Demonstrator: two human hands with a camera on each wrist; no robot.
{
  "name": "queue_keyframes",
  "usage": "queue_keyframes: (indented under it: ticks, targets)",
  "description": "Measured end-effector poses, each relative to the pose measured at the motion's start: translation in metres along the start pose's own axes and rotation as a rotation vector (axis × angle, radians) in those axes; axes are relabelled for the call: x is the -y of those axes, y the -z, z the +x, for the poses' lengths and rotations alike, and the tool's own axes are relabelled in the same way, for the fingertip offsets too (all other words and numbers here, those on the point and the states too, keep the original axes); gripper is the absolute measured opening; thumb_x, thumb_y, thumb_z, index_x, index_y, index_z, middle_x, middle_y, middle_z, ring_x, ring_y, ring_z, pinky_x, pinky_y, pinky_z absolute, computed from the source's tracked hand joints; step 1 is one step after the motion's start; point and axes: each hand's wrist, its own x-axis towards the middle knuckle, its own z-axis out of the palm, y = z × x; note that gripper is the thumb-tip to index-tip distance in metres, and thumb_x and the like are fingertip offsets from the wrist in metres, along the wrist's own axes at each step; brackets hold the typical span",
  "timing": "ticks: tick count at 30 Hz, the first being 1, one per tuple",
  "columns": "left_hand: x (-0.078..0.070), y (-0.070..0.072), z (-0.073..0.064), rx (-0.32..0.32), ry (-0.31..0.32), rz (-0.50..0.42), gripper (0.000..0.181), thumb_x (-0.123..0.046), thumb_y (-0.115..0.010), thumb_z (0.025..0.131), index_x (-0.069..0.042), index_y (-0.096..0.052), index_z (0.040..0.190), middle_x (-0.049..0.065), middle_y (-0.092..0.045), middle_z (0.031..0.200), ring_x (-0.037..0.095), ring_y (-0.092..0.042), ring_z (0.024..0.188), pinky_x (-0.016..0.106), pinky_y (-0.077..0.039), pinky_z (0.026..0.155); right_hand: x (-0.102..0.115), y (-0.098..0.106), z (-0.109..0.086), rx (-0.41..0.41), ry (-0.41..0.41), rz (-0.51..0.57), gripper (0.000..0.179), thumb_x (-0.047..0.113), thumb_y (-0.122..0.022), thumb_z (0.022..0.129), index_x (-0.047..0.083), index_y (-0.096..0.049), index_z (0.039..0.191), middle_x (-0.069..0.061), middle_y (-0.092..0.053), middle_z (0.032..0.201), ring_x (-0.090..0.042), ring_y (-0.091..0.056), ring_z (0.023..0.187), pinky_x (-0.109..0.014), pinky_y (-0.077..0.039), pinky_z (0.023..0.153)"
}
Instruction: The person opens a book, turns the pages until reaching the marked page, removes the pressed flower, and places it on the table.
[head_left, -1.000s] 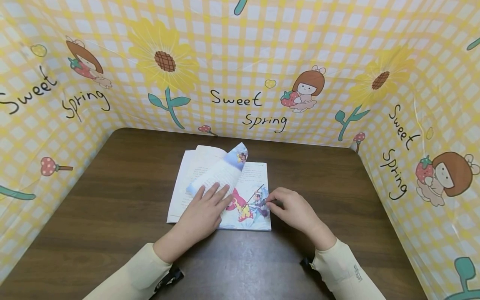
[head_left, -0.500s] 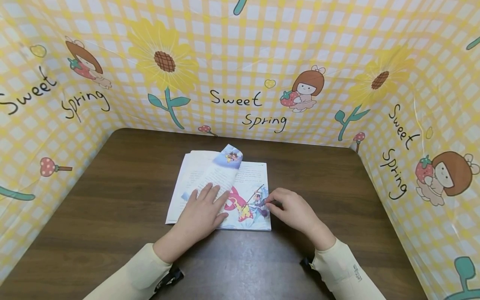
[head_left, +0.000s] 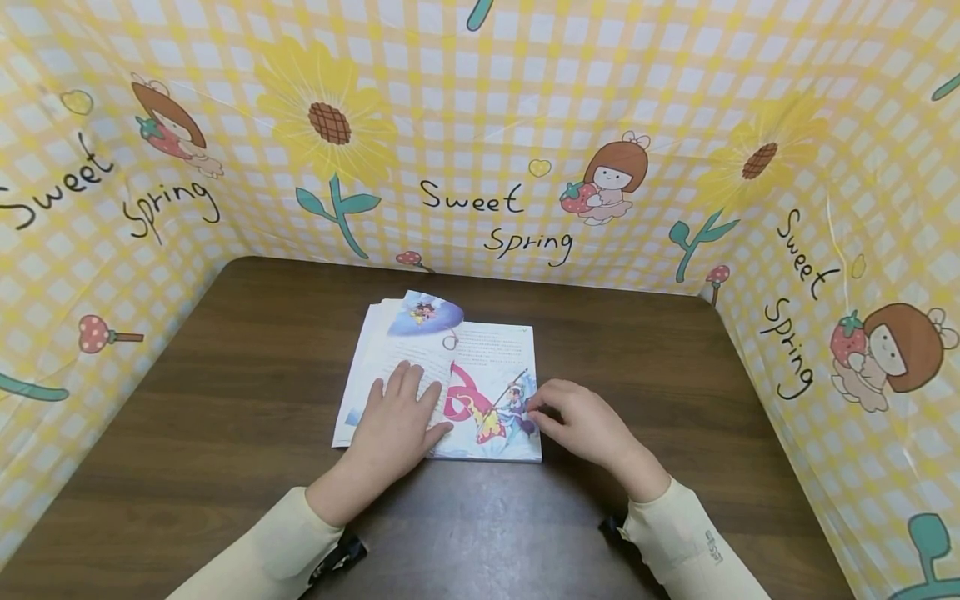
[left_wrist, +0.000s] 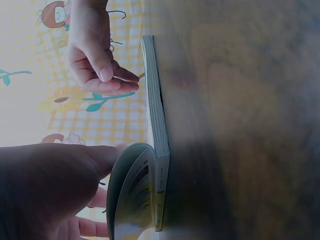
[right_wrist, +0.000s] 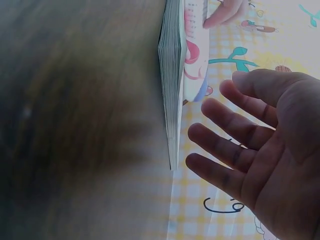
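Note:
A picture book (head_left: pixel 491 350) with white and pale-blue pages lies spread out on the brown table. My left hand (head_left: pixel 393 421) rests on its left side, fingers extended over a turned leaf (head_left: pixel 426 315) whose top curls over to show a blue illustration. In the left wrist view, the front cover (left_wrist: pixel 134 195) bends up from the spine beside that hand. My right hand (head_left: pixel 585 423) is at the book's right edge, its thumb and index finger close together over the printed figure. From the right wrist, its fingers (right_wrist: pixel 220 145) look loosely bent, with nothing seen between them.
The dark wooden table (head_left: pixel 225 367) extends around the book. A yellow checked cloth (head_left: pixel 480 108) with flowers and cartoon figures surrounds its back and both sides. Black wrist straps (head_left: pixel 339 560) show below the cream sleeves (head_left: pixel 262 550).
The curled leaf has swung left, along with the left hand's fingers, baring more of the right page with its pink ribbon drawing. The right hand has barely shifted.

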Motion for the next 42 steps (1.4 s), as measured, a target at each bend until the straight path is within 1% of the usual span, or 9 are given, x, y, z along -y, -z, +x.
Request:
queue_keyframes:
  ticks: [4,9,11,14,17,20,31,37,42]
  targets:
    - [0.001,0.000,0.001,-0.011,-0.011,-0.007,0.064,-0.044,-0.076,0.088,-0.006,-0.061,0.136,0.023,-0.046,0.151,0.043,-0.039,0.143,0.065,-0.040,0.109,0.000,-0.001,0.000,0.020,0.030,0.003,0.009,0.024,-0.073,0.096,0.019,-0.076,0.104,0.009,-0.069,0.104,-0.014,-0.067,0.098,-0.036,-0.057,0.088]
    - [0.001,0.001,0.002,0.018,-0.054,-0.029,0.055,-0.036,-0.073,0.091,-0.015,-0.062,0.142,0.013,-0.042,0.161,0.038,-0.035,0.150,0.067,-0.035,0.113,0.000,-0.005,0.000,0.049,0.087,-0.011,0.009,0.027,-0.075,0.095,0.022,-0.075,0.103,0.011,-0.068,0.105,-0.013,-0.064,0.097,-0.034,-0.056,0.089]
    - [0.000,0.002,0.002,0.036,-0.062,-0.032,0.049,-0.034,-0.071,0.093,-0.017,-0.065,0.139,0.012,-0.045,0.159,0.038,-0.036,0.149,0.067,-0.034,0.114,0.000,-0.006,0.000,0.062,0.106,-0.016,0.009,0.028,-0.075,0.095,0.023,-0.075,0.102,0.012,-0.067,0.106,-0.012,-0.063,0.098,-0.034,-0.056,0.090]
    - [-0.001,0.002,0.002,0.071,-0.042,-0.040,0.045,-0.035,-0.069,0.094,-0.018,-0.068,0.135,0.015,-0.050,0.154,0.040,-0.040,0.146,0.064,-0.035,0.114,0.000,-0.007,-0.001,0.089,0.118,-0.024,0.012,0.031,-0.076,0.094,0.024,-0.074,0.103,0.013,-0.067,0.109,-0.009,-0.061,0.101,-0.033,-0.055,0.092]
    - [-0.001,0.003,0.001,0.110,-0.014,-0.050,0.047,-0.039,-0.069,0.094,-0.017,-0.067,0.136,0.017,-0.051,0.152,0.042,-0.042,0.144,0.063,-0.035,0.115,0.000,-0.007,-0.001,0.128,0.115,-0.040,0.017,0.033,-0.077,0.093,0.023,-0.074,0.106,0.012,-0.066,0.113,-0.007,-0.059,0.105,-0.033,-0.053,0.095]
    - [0.000,0.003,0.001,0.131,-0.008,-0.050,0.052,-0.044,-0.070,0.093,-0.016,-0.066,0.137,0.018,-0.051,0.152,0.043,-0.042,0.144,0.063,-0.035,0.115,0.001,-0.007,-0.001,0.155,0.114,-0.063,0.024,0.036,-0.079,0.090,0.022,-0.074,0.109,0.010,-0.067,0.116,-0.008,-0.058,0.108,-0.034,-0.053,0.097]
    - [-0.001,0.006,0.000,0.154,-0.013,-0.065,0.059,-0.048,-0.071,0.092,-0.012,-0.064,0.138,0.020,-0.049,0.154,0.045,-0.041,0.144,0.060,-0.040,0.113,0.004,-0.010,-0.003,0.194,0.122,-0.102,0.051,0.050,-0.086,0.079,0.018,-0.074,0.117,0.003,-0.061,0.126,-0.017,-0.053,0.122,-0.037,-0.047,0.105]
    - [-0.002,0.007,0.000,0.161,-0.007,-0.078,0.060,-0.048,-0.072,0.092,-0.012,-0.063,0.139,0.021,-0.048,0.154,0.045,-0.041,0.144,0.061,-0.040,0.112,0.005,-0.015,-0.004,0.175,0.130,-0.131,0.057,0.053,-0.088,0.074,0.017,-0.070,0.114,0.003,-0.060,0.124,-0.019,-0.053,0.119,-0.038,-0.047,0.103]
    - [-0.002,0.006,0.000,0.167,-0.002,-0.082,0.060,-0.048,-0.071,0.092,-0.012,-0.063,0.139,0.021,-0.048,0.154,0.045,-0.041,0.144,0.061,-0.039,0.113,0.005,-0.018,-0.003,0.174,0.110,-0.141,0.059,0.055,-0.088,0.073,0.018,-0.067,0.114,0.005,-0.059,0.124,-0.018,-0.051,0.119,-0.038,-0.046,0.102]
